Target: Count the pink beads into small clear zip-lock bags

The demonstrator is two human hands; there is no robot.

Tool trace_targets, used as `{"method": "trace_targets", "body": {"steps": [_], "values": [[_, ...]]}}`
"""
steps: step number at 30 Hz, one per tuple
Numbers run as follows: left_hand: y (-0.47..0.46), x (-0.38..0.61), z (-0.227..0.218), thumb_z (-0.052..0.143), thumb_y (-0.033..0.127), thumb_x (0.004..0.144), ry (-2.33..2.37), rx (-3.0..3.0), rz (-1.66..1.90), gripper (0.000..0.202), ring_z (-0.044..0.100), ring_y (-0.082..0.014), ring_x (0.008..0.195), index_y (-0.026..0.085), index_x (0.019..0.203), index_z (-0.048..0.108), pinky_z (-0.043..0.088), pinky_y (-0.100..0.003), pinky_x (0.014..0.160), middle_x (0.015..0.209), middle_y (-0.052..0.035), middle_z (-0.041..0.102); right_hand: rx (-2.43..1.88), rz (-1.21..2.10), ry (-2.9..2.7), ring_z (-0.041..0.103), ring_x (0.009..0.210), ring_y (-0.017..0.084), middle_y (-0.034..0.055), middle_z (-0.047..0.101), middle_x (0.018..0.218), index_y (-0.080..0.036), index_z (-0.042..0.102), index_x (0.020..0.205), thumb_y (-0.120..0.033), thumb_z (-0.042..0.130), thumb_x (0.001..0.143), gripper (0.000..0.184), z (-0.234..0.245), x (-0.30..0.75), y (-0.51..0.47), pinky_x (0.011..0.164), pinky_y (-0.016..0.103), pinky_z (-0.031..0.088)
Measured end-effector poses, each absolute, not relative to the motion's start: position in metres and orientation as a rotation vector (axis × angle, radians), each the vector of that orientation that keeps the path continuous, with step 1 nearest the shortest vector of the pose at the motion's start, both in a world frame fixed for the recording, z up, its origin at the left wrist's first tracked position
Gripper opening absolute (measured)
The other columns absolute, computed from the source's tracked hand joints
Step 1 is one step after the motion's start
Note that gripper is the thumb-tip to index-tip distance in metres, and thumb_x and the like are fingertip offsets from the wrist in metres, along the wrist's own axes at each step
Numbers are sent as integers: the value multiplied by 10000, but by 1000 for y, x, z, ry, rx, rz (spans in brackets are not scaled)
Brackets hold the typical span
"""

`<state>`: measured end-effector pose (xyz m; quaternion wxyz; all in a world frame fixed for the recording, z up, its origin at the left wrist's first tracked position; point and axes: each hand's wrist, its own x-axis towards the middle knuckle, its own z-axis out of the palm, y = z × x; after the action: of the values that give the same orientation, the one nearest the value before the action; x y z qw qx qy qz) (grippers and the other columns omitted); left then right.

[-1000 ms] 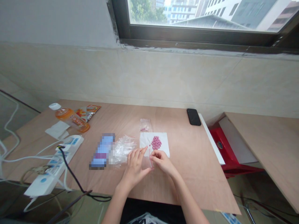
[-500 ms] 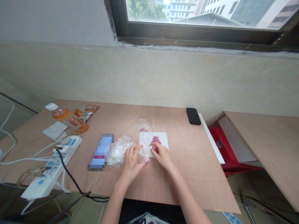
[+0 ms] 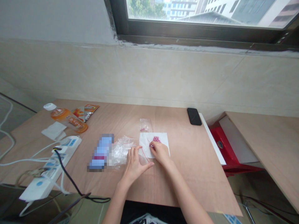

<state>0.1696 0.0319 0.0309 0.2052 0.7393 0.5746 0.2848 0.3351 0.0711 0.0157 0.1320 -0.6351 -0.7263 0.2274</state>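
Observation:
My left hand holds a small clear zip-lock bag by its mouth, the red-edged rim stretched between fingertips and thumb. Bent over a white sheet of paper, my right hand pinches at the pile of pink beads with thumb and forefinger together. Its fingers hide part of the pile, and whatever is between the tips is too small to see clearly. Just beyond the paper lies another clear bag with a few pink beads in it. Several clear bags lie heaped left of my left hand.
A blurred-out phone-shaped object lies left of the bags. Farther left are an orange drink bottle, a snack pouch, a tissue and a power strip with cables. A black phone lies at the back right.
My right hand has moved slightly down onto the beads, covering more of them. My left hand has shifted a little right, its thumb now extended past the bag's rim.

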Motion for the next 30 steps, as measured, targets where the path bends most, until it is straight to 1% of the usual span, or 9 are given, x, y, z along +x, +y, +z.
{"method": "trace_targets", "body": {"steps": [3,6,12,16,21,26,30], "values": [[34,170,28,696,535,635,1606,2060,765,679,462,-270,1014,191,1150,420,407,-459,896,1040,-77,466,-1867,653,-2109,592,832,155,43,667,904,-216,615,952,-227,459,881,172,15,334,72,646,221,322],[35,171,26,676,548,653,1623,2066,750,669,454,-272,1007,179,1152,425,401,-467,896,1024,-80,458,-1882,648,-2114,590,780,146,32,666,876,-217,612,935,-241,458,885,163,15,332,74,616,222,303],[40,176,26,671,532,665,1673,2126,748,635,450,-275,1017,209,1162,442,391,-461,895,1038,-74,454,-1863,646,-2033,592,726,143,18,661,793,-211,614,886,-257,476,878,146,12,336,73,591,224,297],[48,182,21,667,531,675,1679,2193,741,613,468,-269,1003,209,1150,450,396,-440,863,1058,-78,487,-1802,686,-1979,603,768,151,26,667,830,-212,621,900,-265,497,869,138,14,342,71,628,219,332],[54,186,8,609,553,734,1670,2283,747,567,493,-267,967,175,1122,443,400,-425,845,1029,-90,529,-1774,734,-2018,610,851,162,37,678,888,-223,636,933,-220,514,848,148,19,342,72,668,219,352],[52,184,0,569,552,769,1672,2307,756,556,493,-262,970,164,1143,429,412,-405,842,1027,-95,531,-1789,691,-2071,613,821,168,44,684,884,-219,642,888,-209,501,848,148,20,337,76,642,225,343],[52,183,-3,560,543,778,1675,2310,742,536,495,-262,963,160,1134,441,419,-409,833,1023,-98,538,-1772,703,-2047,603,800,159,44,678,860,-210,638,852,-198,499,839,141,21,338,76,636,217,338]]}}
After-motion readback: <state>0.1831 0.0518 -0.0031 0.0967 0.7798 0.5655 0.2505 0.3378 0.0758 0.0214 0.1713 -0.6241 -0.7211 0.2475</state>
